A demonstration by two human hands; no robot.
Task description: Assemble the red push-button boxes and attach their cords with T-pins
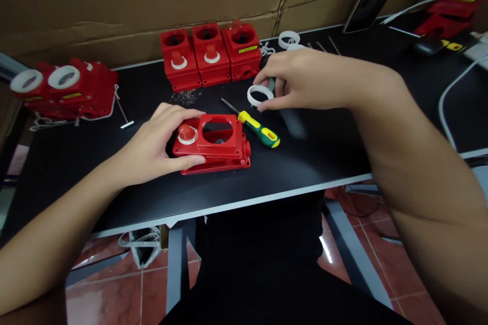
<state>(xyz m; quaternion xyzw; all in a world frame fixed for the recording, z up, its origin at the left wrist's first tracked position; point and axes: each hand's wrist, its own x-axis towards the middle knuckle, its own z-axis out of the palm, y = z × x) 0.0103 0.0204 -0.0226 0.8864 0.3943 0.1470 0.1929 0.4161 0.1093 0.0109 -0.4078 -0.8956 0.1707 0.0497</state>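
Observation:
My left hand (163, 137) grips the left end of a red plastic housing (217, 150), thumb on the near side and fingers on the far side. The housing has a round opening and a red knob with a white collar, and its upper part sits slightly askew on its base. Farther right, my right hand (284, 81) pinches a white ring (260, 96) by its right edge, just above the black table. Between the hands lies a screwdriver (261, 129) with a yellow and green handle, its tip pointing to the back left.
Several red housings (211, 58) stand along the cardboard wall. Others with white rings (64, 77) sit at the left, near a small metal T-shaped piece (127, 124). Another white ring (288, 39) lies at the back. Small debris (185, 96) is scattered behind the left hand. A white cable (442, 96) curves at the right.

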